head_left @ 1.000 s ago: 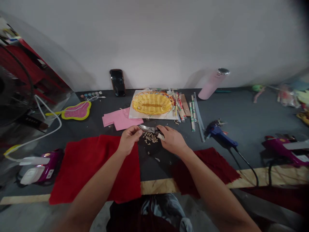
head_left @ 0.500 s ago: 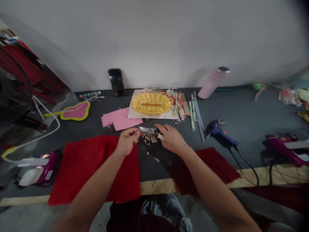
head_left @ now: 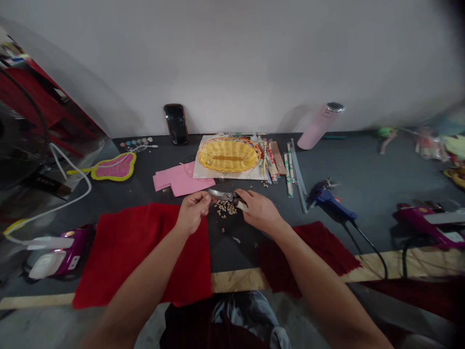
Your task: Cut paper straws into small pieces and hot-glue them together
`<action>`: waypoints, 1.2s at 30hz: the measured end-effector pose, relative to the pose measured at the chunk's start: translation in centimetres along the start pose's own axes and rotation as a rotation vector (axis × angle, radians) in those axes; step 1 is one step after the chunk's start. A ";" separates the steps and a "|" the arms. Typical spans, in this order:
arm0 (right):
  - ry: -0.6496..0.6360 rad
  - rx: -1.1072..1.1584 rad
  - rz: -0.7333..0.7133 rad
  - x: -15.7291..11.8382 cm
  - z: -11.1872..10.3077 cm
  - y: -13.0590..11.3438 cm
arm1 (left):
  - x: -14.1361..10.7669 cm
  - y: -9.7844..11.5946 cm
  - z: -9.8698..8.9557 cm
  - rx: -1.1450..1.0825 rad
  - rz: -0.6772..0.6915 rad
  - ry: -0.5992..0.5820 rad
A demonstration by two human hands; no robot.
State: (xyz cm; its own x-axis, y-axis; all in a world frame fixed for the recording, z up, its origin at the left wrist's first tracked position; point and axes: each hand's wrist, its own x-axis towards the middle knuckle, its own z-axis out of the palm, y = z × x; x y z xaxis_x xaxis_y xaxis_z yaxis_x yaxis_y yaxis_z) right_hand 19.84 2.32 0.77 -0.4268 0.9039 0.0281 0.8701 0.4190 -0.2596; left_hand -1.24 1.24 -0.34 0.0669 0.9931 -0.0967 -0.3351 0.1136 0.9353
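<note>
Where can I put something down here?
The table has its biggest free patch on the right, between the pink flask, the blue tool and the purple device. A smaller one, with a few scraps, lies between the red cloth and the darker cloth. It's crowded around the yellow basket and the pale bits near the pruners.

My shears (head_left: 224, 196): silvery blade, part-white handle. Tan bits (head_left: 226, 208), dark grey tabletop (head_left: 228, 254). Bright red cloth (head_left: 136, 237), darker red rag (head_left: 325, 247). Yellow basket (head_left: 228, 154), woven pattern, orange rim. Pink paper (head_left: 187, 179), pink bottle (head_left: 317, 128), blue glue gun (head_left: 333, 202). My legwear (head_left: 250, 308): pale swirls on dark.
</note>
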 end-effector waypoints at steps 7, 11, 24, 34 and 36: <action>0.060 -0.030 -0.032 0.2 0.4 0.5 | 0.0 -0.2 0.0 0.154 0.058 0.065; 0.028 -0.010 -0.066 0.3 0.5 0.9 | -0.1 -0.2 0.1 0.090 0.019 0.042; -0.028 0.011 -0.038 0.2 0.0 0.5 | -0.2 0.3 0.4 -0.021 -0.047 0.033; 0.030 -0.015 -0.095 0.4 0.4 0.9 | -0.4 0.8 0.6 -0.059 -0.091 -0.013; 0.035 0.005 -0.118 0.4 0.3 1.1 | -0.5 1.2 0.7 -0.078 -0.147 -0.037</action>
State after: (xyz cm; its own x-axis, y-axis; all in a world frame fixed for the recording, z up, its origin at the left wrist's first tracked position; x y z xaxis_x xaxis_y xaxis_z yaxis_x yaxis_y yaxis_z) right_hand 20.54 3.16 0.17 -0.5171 0.8510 0.0922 0.8132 0.5220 -0.2573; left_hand -0.99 0.82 1.09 0.1543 0.9640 -0.2164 -0.3909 0.2607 0.8827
